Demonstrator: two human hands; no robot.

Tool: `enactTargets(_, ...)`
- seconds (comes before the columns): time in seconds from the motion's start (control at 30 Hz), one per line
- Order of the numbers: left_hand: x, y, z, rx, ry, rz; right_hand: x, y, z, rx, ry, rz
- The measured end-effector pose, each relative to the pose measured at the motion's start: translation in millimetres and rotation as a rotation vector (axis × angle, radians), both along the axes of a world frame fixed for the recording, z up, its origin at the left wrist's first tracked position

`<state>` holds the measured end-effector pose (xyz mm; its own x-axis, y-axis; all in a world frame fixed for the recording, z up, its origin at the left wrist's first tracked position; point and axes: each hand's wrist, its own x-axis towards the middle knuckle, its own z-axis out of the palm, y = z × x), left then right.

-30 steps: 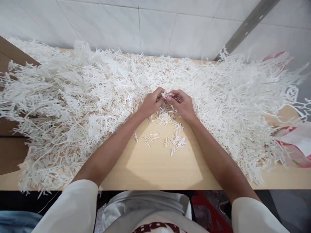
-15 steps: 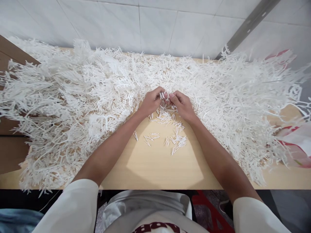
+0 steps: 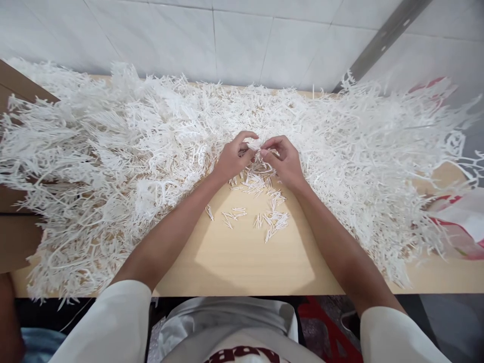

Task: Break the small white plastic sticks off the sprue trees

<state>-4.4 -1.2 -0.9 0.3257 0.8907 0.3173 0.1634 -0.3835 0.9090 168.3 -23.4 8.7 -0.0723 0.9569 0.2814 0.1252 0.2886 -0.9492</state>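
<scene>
Both hands meet near the middle of the table, at the front of a wide heap of white, thin, branching plastic-like pieces [image 3: 181,121]. My left hand [image 3: 233,159] is curled with its index finger arched forward, and a small white branched piece [image 3: 254,144] shows at its thumb and fingers. My right hand [image 3: 284,160] pinches at the same piece, thumb against fingertips. Fingers partly hide its ends. Short white sticks [image 3: 259,182] lie just below the hands, with more loose sticks [image 3: 275,220] scattered nearer to me.
The heap spreads along both sides of the wooden table [image 3: 245,267]. Cardboard [image 3: 18,242] stands at the left edge. A red and white plastic bag [image 3: 461,227] lies at the right. Behind is a tiled wall [image 3: 242,45]. Part of another person's limb [image 3: 8,317] shows at lower left.
The left fingers have opened out and the short sticks seen in that hand no longer show there. Another person's limb has come into view at lower left.
</scene>
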Motion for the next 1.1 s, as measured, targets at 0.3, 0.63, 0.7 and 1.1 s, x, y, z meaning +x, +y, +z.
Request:
enactTargets(0.3,-0.5,-4.9,2.0,0.028,0.094,-0.095,0.2,-0.2,1.4,-0.016,-0.044,0.100)
enactTargets(0.63,0.7,0.9,4.1,-0.084,0.044,-0.028,0.6,3.6,-3.1,-0.056,0.052,-0.014)
enactTargets(0.7,0.3,2.5,4.2,-0.068,0.030,-0.017,0.4,4.4,-3.9,-0.059,0.061,-0.016)
enactTargets(1.1,1.2,-1.0,4.2,-0.031,-0.035,0.049,6.0,5.9,-4.3,-0.043,0.060,0.068)
